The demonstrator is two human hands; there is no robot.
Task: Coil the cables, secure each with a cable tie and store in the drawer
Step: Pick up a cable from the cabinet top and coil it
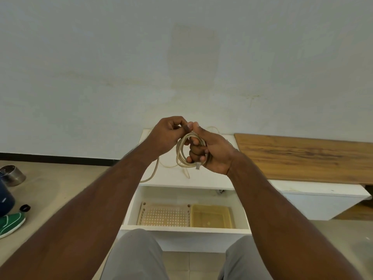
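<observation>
I held both hands up in front of me, over the white tabletop [212, 142]. My right hand [212, 153] had its fingers curled round a small bundle of loops of the cream cable [181, 156]. The loops hung round those fingers, and a little clear plug [198, 166] stuck out at the bottom of the bundle. My left hand [167, 135] was just beside it, with its thumb and fingers pinching the cable at the top of the loops. The two hands touched at the fingertips.

The rest of the cable was loose. It fell from my hands onto the tabletop, ran to the left and drooped over the front edge. A thin bit of cable also curved up behind my right hand.

Below the tabletop the drawer [185, 229] was pulled open toward my knees. Inside it sat a tan tray with holes [163, 216] on the left and a see-through yellow box [212, 216] on the right, side by side.

A wooden board [302, 154] lay to the right. On the floor at the left were a green shoe [11, 224] and a shiny metal bowl [13, 175].
</observation>
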